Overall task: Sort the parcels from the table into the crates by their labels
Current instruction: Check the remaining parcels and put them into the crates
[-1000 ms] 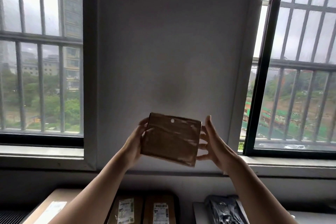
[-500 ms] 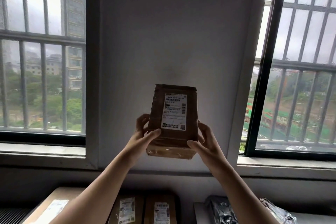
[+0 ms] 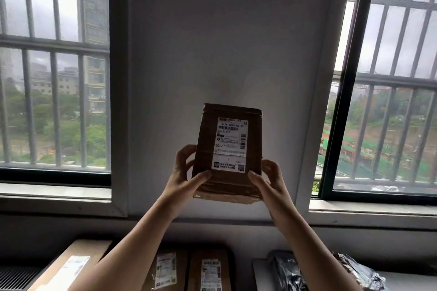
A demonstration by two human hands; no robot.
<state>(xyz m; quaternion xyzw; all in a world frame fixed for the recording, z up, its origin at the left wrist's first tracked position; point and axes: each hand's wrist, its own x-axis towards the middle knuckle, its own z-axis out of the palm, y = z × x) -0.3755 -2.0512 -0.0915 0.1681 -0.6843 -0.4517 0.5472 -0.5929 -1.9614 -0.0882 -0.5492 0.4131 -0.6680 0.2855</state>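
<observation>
Parcel (image 3: pixel 228 156) upright, long axis vertical, label (image 3: pixel 233 145) nearside

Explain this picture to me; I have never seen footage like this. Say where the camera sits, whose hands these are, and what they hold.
No machine here: a person wears one camera on the head, so the picture looks out over their own arms. The left hand and right hand grip a brown box by its lower corners, raised before the wall. Its white label faces the camera, probably to be read for sorting. Along the bottom edge lie a large carton, two smaller labelled cartons side by side, and dark plastic bags.
</observation>
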